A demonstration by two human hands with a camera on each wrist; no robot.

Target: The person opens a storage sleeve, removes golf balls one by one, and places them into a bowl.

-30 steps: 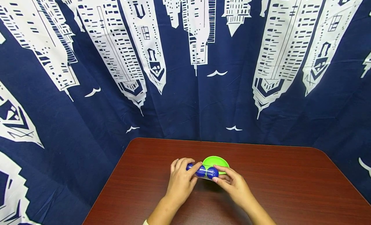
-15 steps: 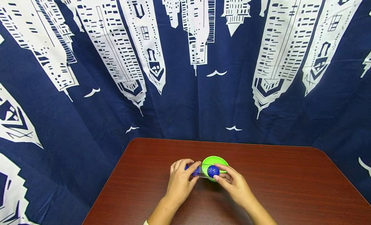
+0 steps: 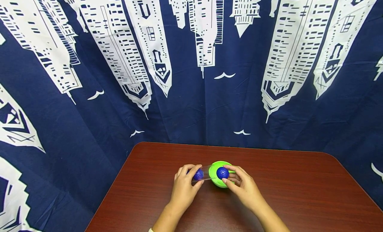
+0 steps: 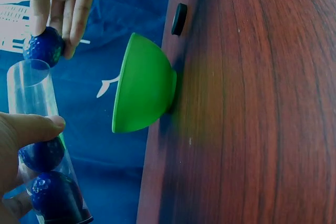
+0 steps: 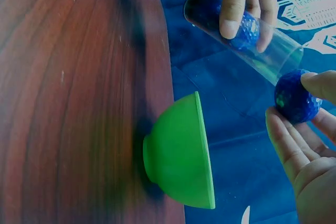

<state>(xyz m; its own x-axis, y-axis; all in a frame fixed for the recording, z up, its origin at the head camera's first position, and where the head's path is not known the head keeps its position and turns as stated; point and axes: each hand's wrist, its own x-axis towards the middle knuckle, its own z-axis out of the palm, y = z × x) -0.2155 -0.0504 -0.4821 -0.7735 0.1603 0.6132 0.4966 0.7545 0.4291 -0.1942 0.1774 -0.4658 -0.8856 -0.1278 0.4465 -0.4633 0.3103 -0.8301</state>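
Observation:
My left hand (image 3: 184,188) grips a clear plastic tube (image 3: 207,173), tilted above the table. Two dimpled blue golf balls (image 4: 42,153) sit inside it, toward the dark closed end; its open end faces my right hand. Between thumb and fingers, my right hand (image 3: 243,187) pinches another blue golf ball (image 3: 222,173), just outside the tube's mouth. Below the hands a green bowl (image 4: 144,85) stands upright on the table; its inside is partly hidden by the ball and hand in the head view.
A small black disc, perhaps a cap (image 4: 179,19), lies on the brown wooden table (image 3: 155,159) near the bowl in the left wrist view. A dark blue cloth (image 3: 185,119) with white buildings hangs behind the table's far edge.
My right hand has drawn one golf ball out of the tube and moved slightly right with it. The tube's other balls have slid left, deeper into it; my left hand has barely moved.

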